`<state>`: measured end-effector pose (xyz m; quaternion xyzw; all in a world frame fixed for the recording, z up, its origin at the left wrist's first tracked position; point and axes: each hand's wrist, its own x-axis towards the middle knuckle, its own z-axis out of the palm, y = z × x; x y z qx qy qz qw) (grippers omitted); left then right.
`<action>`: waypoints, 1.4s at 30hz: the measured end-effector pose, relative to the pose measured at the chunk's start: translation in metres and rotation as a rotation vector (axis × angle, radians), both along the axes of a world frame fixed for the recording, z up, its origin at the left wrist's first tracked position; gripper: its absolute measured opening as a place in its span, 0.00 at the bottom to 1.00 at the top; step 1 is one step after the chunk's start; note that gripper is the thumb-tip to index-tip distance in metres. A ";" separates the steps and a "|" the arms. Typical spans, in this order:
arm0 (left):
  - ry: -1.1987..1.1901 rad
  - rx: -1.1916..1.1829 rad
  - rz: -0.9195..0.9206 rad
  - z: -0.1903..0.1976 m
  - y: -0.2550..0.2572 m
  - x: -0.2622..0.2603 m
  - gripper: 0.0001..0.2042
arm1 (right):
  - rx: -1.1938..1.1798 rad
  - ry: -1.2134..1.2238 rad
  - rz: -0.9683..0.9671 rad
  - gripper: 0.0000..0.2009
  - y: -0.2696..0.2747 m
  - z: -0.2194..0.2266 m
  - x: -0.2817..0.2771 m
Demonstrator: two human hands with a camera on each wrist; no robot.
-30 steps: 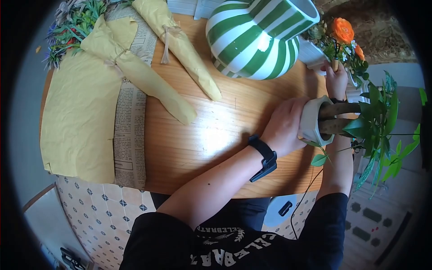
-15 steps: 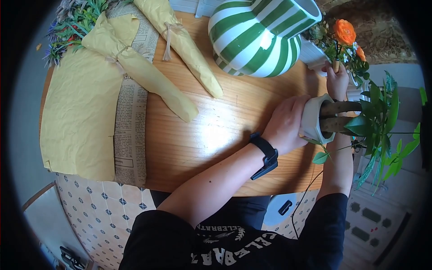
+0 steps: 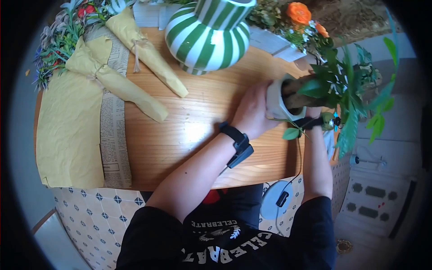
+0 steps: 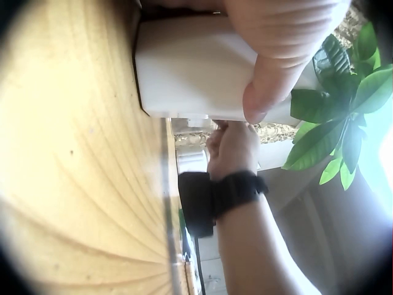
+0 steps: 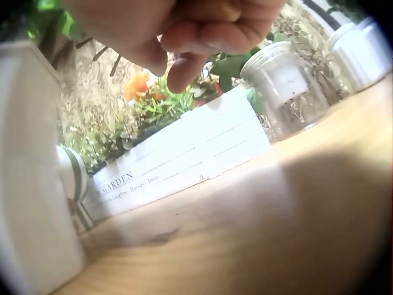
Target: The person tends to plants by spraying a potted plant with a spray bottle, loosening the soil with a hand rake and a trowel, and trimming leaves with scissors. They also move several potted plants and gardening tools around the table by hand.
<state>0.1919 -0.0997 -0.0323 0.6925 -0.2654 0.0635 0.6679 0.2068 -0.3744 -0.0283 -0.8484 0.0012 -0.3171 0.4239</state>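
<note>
My left hand (image 3: 252, 110) grips the side of a white faceted pot (image 3: 275, 100) on the table, its thumb pressed to the wall in the left wrist view. Brown stems and green leaves (image 3: 315, 87) rise from the pot and lean right. Beyond the pot is my right hand (image 4: 236, 147), mostly hidden by the plant in the head view. In the right wrist view its curled fingers hold a brown handle (image 5: 218, 8), and thin dark prongs (image 5: 98, 53) show beside the pot, apparently of the same small tool.
A green-striped vase (image 3: 207, 45) stands at the back, beside a white planter box (image 3: 279, 47) with orange flowers. Two paper-wrapped bouquets (image 3: 130, 92) lie at left near yellow paper (image 3: 69, 135) over newsprint. A clear jar (image 5: 288, 92) stands near the planter.
The head view has shifted, so the table's things appear further left. My right hand has drawn nearer the body, behind the leaves. My left hand keeps its grip on the pot.
</note>
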 end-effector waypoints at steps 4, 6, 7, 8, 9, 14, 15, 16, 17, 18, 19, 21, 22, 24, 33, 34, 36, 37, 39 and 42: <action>0.068 0.048 -0.056 0.000 0.003 -0.002 0.44 | 0.377 0.154 -0.224 0.10 0.070 0.032 -0.089; 0.098 0.058 -0.084 0.002 0.004 -0.002 0.45 | 0.687 0.198 -0.304 0.09 0.099 0.037 -0.127; 0.097 0.054 -0.095 0.000 0.003 -0.002 0.46 | 0.872 0.173 -0.212 0.08 0.106 0.034 -0.145; 0.084 0.072 -0.084 -0.003 0.002 -0.001 0.46 | 1.057 0.144 -0.116 0.08 0.111 0.028 -0.159; 0.070 0.090 -0.073 -0.006 0.001 0.001 0.46 | 1.108 0.094 -0.121 0.11 0.117 0.021 -0.165; 0.183 0.023 -0.080 -0.004 0.002 0.000 0.43 | 0.737 0.052 -0.046 0.14 0.130 0.027 -0.163; 0.169 0.084 -0.036 -0.006 0.003 0.000 0.43 | 0.654 0.028 -0.061 0.15 0.135 0.032 -0.161; 0.161 0.070 -0.020 -0.007 0.003 0.002 0.43 | 0.625 0.005 -0.064 0.16 0.141 0.034 -0.160; 0.155 0.055 -0.005 -0.009 0.002 0.003 0.43 | 0.595 -0.016 -0.070 0.16 0.147 0.037 -0.160; 0.149 0.039 0.009 -0.011 0.002 0.004 0.43 | 0.565 -0.036 -0.075 0.17 0.150 0.038 -0.160; 0.133 0.034 0.009 -0.011 0.002 0.003 0.44 | 0.607 -0.037 -0.049 0.17 0.150 0.035 -0.163; 0.097 0.026 0.007 -0.010 0.003 0.003 0.44 | 0.692 -0.042 0.004 0.17 0.149 0.025 -0.173; 0.085 0.025 0.015 -0.012 0.002 0.004 0.44 | 0.743 -0.009 0.009 0.16 0.152 0.022 -0.177; 0.061 0.025 0.029 -0.015 0.000 0.005 0.45 | 0.847 0.057 0.016 0.15 0.157 0.013 -0.182; 0.111 -0.057 -0.033 -0.004 0.004 0.002 0.45 | 1.000 0.200 0.254 0.18 0.151 -0.001 -0.180; 0.106 -0.042 -0.037 -0.003 0.005 0.002 0.46 | 1.012 0.194 0.289 0.19 0.148 -0.002 -0.181; 0.094 -0.010 -0.042 0.000 0.008 0.002 0.46 | 1.036 0.182 0.365 0.19 0.143 -0.003 -0.182; 0.062 -0.025 -0.056 0.000 0.009 0.002 0.47 | 1.047 0.189 0.375 0.20 0.142 -0.002 -0.184; 0.098 -0.007 -0.064 0.000 0.009 0.002 0.47 | 1.095 0.165 0.443 0.20 0.138 -0.003 -0.185; 0.132 0.046 -0.064 0.000 0.010 0.003 0.46 | 1.158 0.114 0.499 0.21 0.133 -0.007 -0.182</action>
